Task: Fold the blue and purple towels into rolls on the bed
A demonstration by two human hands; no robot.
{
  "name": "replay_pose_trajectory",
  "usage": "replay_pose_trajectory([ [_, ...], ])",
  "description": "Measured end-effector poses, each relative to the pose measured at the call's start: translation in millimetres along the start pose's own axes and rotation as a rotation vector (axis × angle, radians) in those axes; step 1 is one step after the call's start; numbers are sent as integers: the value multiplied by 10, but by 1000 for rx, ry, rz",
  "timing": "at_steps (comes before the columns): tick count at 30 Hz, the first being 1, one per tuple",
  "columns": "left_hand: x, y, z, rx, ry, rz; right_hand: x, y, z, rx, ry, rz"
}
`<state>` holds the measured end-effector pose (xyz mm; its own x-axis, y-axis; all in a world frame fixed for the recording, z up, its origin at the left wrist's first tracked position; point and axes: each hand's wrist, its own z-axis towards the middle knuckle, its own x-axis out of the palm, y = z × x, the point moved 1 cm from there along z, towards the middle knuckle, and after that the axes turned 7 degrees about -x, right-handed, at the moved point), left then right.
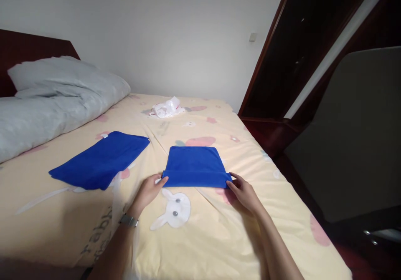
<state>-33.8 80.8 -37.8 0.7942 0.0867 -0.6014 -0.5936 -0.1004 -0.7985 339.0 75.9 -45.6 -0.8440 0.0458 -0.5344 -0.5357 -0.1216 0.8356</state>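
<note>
A blue cloth (196, 159) lies flat on the bed, its near edge folded over into a band. My left hand (151, 191) pinches the left end of that band between thumb and fingers; a bit of white label shows beside the fingertips. At the right end, my right hand (243, 191) grips the band the same way, thumb on top. A second blue cloth (102, 159) is spread out to the left, apart from both hands, with a small white tag at its far edge.
The bed (200, 246) has a pale yellow sheet printed with rabbits and carrots. A crumpled white plastic bag (167, 107) lies toward the wall. A grey quilt (62, 92) is heaped at the left by the headboard (37, 46). A dark wardrobe (282, 54) stands at the right.
</note>
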Motion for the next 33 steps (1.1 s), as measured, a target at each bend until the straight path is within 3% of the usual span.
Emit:
replay_pose_trajectory([
  [3, -24, 50, -25, -52, 13, -14, -53, 8, -75, 35, 34, 21],
  [7, -92, 21, -187, -76, 76, 293, -89, -51, -198, 61, 128, -42],
  [9, -128, -8, -271, -102, 91, 441, -97, -86, -229, 52, 82, -115],
  [11, -168, -25, -325, -78, 29, 485, -113, -96, -246, 21, -5, -155],
  [14, -214, -26, -349, 210, -95, 442, -135, -56, -271, -161, -12, -161],
  [16, -207, 6, -343, 416, -21, 413, -122, -28, -285, -310, 87, -201],
  [18, -175, 60, -322, 489, 107, 382, -87, -30, -281, -376, 151, -262],
  [21, -121, 128, -265, 445, 160, 296, -32, -66, -234, -316, 119, -259],
  [26, -114, 149, -186, 259, 162, 110, -63, -28, -211, -127, 103, -18],
  [30, -158, 177, -185, 154, 174, -38, -154, 36, -293, -107, 72, 38],
  [33, -179, 222, -213, 58, 207, -25, -142, 13, -326, -63, 93, 26],
])
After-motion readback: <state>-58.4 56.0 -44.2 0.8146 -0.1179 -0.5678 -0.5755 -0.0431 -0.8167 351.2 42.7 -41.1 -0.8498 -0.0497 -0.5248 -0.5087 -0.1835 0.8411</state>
